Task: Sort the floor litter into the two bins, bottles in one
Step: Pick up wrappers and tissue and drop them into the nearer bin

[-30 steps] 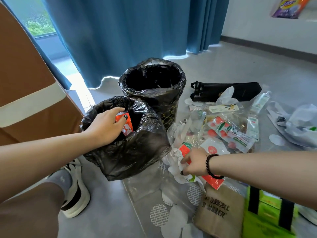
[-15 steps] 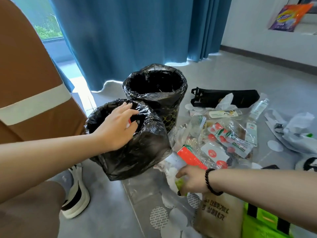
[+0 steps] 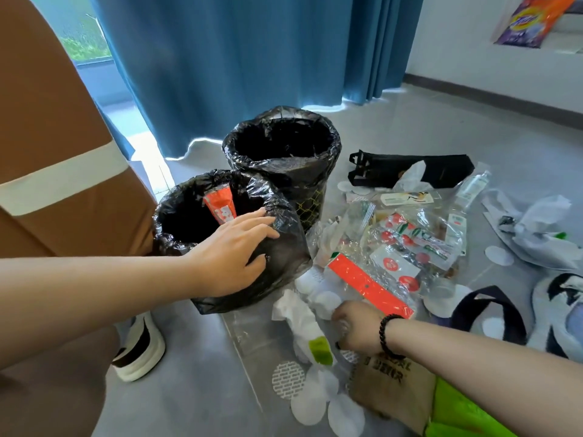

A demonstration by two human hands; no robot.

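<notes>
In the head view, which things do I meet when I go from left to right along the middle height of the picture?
Brown box → near bin with an orange packet → left hand on its rim → far bin → black bag → small clear bottle → crumpled white plastic.

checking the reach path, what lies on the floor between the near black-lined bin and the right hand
In the head view, a crumpled white tissue wad and white round paper discs lie between the near black-lined bin and the right hand.
</notes>
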